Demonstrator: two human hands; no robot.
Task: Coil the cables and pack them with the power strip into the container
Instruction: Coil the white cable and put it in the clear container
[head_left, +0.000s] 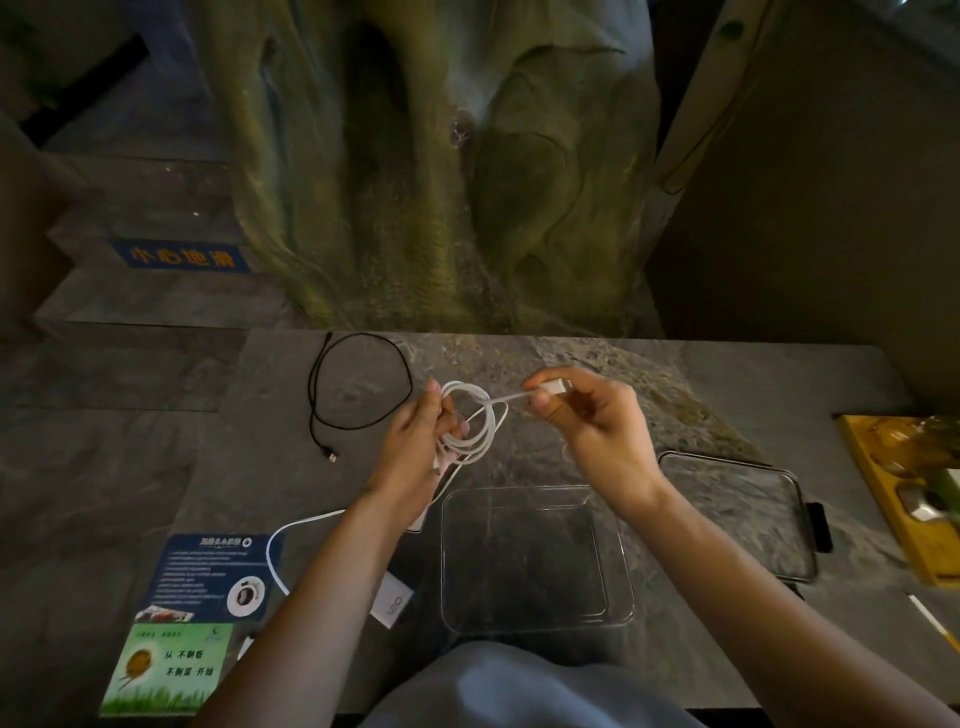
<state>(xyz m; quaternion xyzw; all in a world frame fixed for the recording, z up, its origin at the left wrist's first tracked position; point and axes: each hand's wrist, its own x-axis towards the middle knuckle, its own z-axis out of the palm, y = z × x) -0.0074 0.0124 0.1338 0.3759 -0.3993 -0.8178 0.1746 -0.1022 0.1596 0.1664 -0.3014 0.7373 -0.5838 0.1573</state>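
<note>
1. Step in hand: coiling. Left hand (415, 447) grips the loops of the thin, smooth white round cable (470, 423) above the grey stone-veined desk (571, 364). Right hand (587, 415) pinches its plug end, with the last stretch taut between the hands.
2. Next, by my judgement: wrap the end round the loops, then lower the coil into the clear square plastic container (621, 551) just below.
3. Thin black cable (310, 387) lies on the desk in one loose loop, not yet coiled.

Stone, clear plastic, smooth cords, wood.
The table (727, 374) looks like matt, mottled grey stone; the container (535, 618) near the middle is clear, glossy plastic. The white cable (480, 434) and the black cable (358, 338) have smooth coatings. At the right a tray (935, 561) looks wooden; near left, printed cards (208, 577) look like slightly glossy paper.
</note>
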